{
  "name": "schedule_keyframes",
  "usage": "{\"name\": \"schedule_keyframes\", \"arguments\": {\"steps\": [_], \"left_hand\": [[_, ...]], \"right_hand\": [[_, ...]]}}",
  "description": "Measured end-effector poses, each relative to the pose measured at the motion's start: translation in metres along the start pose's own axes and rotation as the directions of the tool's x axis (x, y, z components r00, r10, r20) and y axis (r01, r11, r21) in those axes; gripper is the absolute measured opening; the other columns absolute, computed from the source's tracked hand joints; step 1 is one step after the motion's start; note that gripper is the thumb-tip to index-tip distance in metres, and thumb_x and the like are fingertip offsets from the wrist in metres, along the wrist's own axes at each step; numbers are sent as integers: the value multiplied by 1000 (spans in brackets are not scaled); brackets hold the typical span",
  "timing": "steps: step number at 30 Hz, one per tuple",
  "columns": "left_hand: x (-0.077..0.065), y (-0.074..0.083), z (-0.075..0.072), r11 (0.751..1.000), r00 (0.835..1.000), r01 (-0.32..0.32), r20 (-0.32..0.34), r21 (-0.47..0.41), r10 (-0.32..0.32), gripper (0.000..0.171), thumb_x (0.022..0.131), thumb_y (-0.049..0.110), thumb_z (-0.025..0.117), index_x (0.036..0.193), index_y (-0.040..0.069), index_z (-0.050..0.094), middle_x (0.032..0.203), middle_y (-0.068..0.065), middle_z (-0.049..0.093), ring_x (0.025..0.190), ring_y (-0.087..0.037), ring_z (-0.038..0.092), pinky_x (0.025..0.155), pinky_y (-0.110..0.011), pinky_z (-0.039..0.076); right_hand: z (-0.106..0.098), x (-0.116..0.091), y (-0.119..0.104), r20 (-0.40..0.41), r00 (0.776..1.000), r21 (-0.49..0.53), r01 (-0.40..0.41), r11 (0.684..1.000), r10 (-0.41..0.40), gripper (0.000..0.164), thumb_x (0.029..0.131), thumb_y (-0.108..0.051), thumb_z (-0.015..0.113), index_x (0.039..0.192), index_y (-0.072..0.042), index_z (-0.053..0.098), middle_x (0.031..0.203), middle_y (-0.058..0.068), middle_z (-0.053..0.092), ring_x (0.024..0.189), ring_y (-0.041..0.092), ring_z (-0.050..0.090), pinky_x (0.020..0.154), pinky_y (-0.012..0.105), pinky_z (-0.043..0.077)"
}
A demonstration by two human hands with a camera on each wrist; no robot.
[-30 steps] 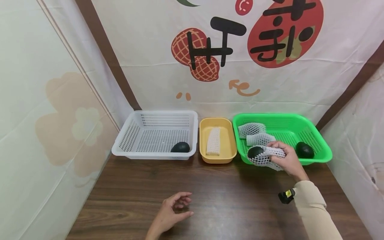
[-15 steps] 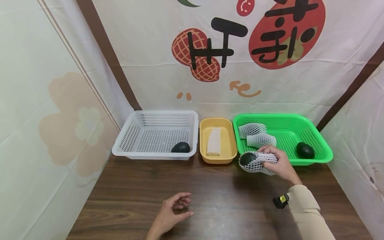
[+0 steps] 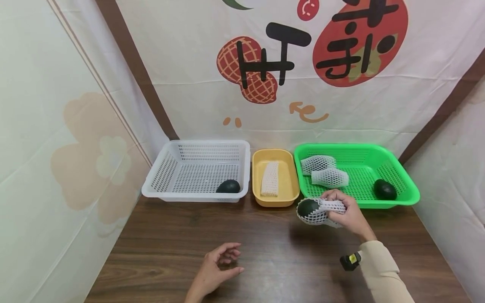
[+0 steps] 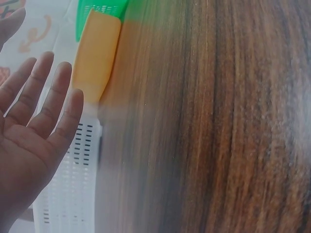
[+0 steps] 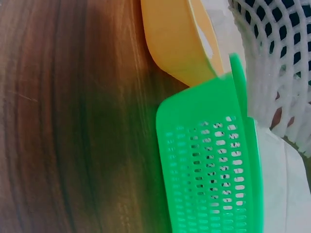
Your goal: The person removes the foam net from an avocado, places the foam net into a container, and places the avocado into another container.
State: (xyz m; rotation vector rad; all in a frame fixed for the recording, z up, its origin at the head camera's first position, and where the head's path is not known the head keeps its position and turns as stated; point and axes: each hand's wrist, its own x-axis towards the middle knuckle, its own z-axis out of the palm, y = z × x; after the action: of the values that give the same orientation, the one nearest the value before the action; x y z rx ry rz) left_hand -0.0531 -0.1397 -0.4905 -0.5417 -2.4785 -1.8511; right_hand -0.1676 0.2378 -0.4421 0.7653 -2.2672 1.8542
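My right hand (image 3: 349, 215) grips the gathered tail of a white foam net sleeve (image 3: 322, 217) that wraps a dark avocado (image 3: 307, 207). It holds them above the table, just in front of the green basket (image 3: 401, 195). Close up in the right wrist view, the netting (image 5: 282, 63) shows dark skin through its holes; the hand is out of that view. My left hand (image 3: 212, 271) is over the table at the front with fingers loosely bent and nothing in them. Its palm (image 4: 24, 150) faces the left wrist camera.
Two netted pieces (image 3: 329, 177) and a bare avocado (image 3: 385, 190) lie in the green basket. A yellow tray (image 3: 289, 189) holds a flat foam net (image 3: 270, 179). One avocado (image 3: 228, 186) sits in the white basket (image 3: 159, 191). A printed cloth (image 3: 189, 105) hangs behind.
My right hand has carried the netted avocado left and toward me, from over the green basket's front edge to in front of it. The left hand stays nearly still.
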Motion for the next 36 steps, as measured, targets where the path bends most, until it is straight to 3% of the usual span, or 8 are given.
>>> {"name": "schedule_keyframes", "arguments": {"steps": [10, 19, 25, 32, 36], "left_hand": [[-1, 0, 1, 1000, 1000, -16, 0, 7, 16, 46, 69, 12, 76, 111, 9, 56, 93, -4, 61, 83, -30, 58, 69, -40, 48], [1, 1, 2, 1000, 1000, 3, 16, -3, -3, 46, 70, 12, 76, 112, 10, 56, 93, -4, 61, 84, -29, 58, 70, -40, 48], [2, -1, 2, 999, 999, -38, 34, 16, 37, 46, 72, 12, 74, 113, 8, 55, 95, -5, 60, 84, -21, 58, 69, -35, 49], [5, 0, 4, 999, 999, 33, 37, -14, -33, 47, 70, 10, 75, 112, 11, 56, 95, -3, 60, 86, -26, 58, 72, -35, 48], [6, -2, 6, 1000, 999, 19, 35, -21, -19, 47, 69, 10, 76, 112, 9, 56, 94, -4, 61, 85, -28, 58, 71, -39, 48]], "right_hand": [[18, -14, 9, 57, 992, 81, 111, 990, -116, 34, 58, 26, 53, 80, 2, 48, 95, 26, 52, 92, 26, 50, 70, 23, 43], [30, -21, 12, 99, 994, 84, 32, 996, -41, 36, 60, 23, 54, 81, -4, 48, 97, 21, 52, 90, 23, 51, 70, 25, 44], [43, -27, 16, 93, 993, 111, 56, 992, -67, 38, 56, 23, 55, 81, -5, 49, 95, 21, 53, 88, 25, 52, 71, 24, 44], [62, -38, 23, 118, 991, 135, 52, 990, -68, 39, 55, 23, 55, 81, -5, 48, 94, 21, 53, 87, 26, 53, 71, 27, 45], [72, -44, 25, 133, 990, 144, 34, 989, -54, 39, 54, 22, 55, 80, -6, 48, 94, 20, 53, 87, 27, 53, 71, 28, 46]]}}
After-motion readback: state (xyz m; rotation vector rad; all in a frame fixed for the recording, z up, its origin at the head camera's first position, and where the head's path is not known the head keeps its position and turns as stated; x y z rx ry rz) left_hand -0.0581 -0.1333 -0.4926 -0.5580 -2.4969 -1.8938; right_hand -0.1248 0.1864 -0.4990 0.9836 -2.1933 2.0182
